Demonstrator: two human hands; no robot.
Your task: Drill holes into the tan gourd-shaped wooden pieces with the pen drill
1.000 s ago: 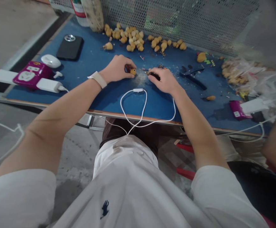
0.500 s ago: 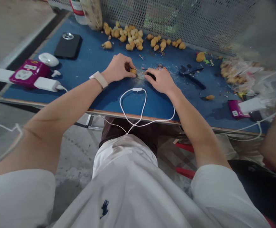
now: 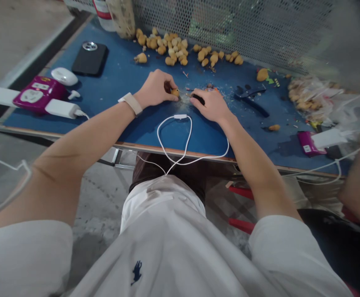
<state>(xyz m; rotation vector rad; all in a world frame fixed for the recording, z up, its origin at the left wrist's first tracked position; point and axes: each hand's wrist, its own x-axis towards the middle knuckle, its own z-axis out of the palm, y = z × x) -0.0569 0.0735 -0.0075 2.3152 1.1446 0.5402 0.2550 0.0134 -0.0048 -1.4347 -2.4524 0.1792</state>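
A person in a white polo shirt (image 3: 164, 247) sat at a blue-topped workbench (image 3: 112, 86), a white cable (image 3: 159, 134) looping across the bench just below the hands. The left hand (image 3: 153, 88), a beige watch strap (image 3: 130, 103) at its wrist, was curled closed, fingers gripping a small ochre lump (image 3: 175, 93) that sat at the fingertips above a scatter of pale dust (image 3: 183, 99). The right hand (image 3: 207, 105) was clenched around a short dark-handled tool (image 3: 198, 98), which pointed toward the lump, though its tip was too small to make out. Compared with a second earlier, the right hand had edged slightly closer to the left, the lump remained in the left hand's grip, and the bench sat a little higher in view. To the left lay a magenta power strip (image 3: 39, 94), a white charger (image 3: 60, 109) and a black phone (image 3: 90, 59). To the right rested dark-handled pliers (image 3: 250, 94) and a clear plastic bag (image 3: 310, 101) of similar lumps. At the far edge, many more ochre lumps (image 3: 167, 49) lay in a loose row before a perforated metal screen (image 3: 229, 33)
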